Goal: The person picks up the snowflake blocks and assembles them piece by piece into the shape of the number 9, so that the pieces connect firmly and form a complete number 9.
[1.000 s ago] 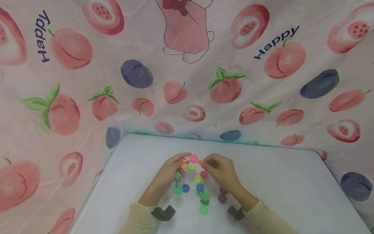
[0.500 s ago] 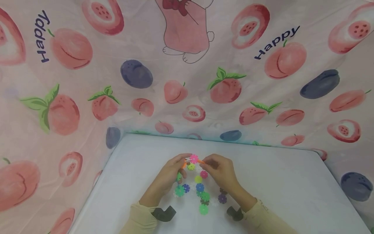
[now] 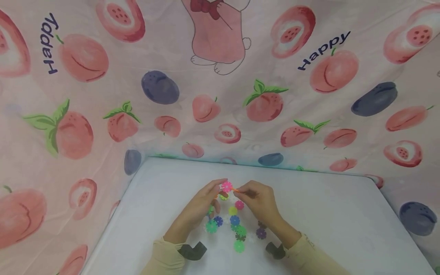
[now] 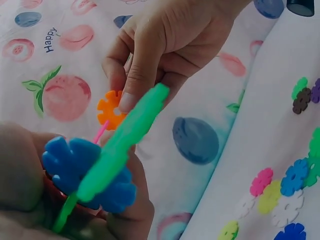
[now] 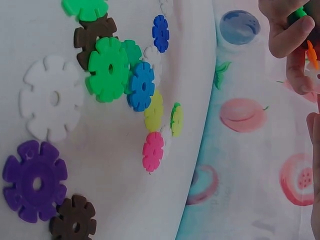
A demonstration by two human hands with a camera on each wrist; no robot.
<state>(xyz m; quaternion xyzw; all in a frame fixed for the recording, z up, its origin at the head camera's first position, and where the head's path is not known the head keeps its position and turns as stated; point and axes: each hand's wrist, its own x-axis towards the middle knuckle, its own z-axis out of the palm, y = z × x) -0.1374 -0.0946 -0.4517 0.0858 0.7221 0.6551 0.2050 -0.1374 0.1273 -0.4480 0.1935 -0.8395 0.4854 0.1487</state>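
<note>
In the head view my left hand [image 3: 199,204] holds a chain of joined plastic snowflake discs. A pink disc [image 3: 227,186] shows at its fingertips and a teal-green disc [image 3: 211,226] hangs below the palm. Close up in the left wrist view, a blue disc [image 4: 70,160] and an edge-on green disc [image 4: 125,145] of that chain lie against the palm. My right hand [image 3: 259,198] pinches an orange disc [image 4: 109,110] between thumb and fingers. That orange disc meets the pink one's edge; whether their slots are joined I cannot tell.
Loose discs lie on the white table [image 3: 326,214] between and below the hands: pink [image 3: 239,205], yellow [image 3: 233,211], blue [image 3: 235,220], green [image 3: 239,246], purple [image 5: 35,182], brown [image 5: 75,220] and white [image 5: 52,97]. A fruit-print cloth [image 3: 254,141] stands behind the table.
The orange disc in my right hand has turned from showing some of its face to nearly edge-on. The left hand's chain has shifted slightly. Loose discs stay put.
</note>
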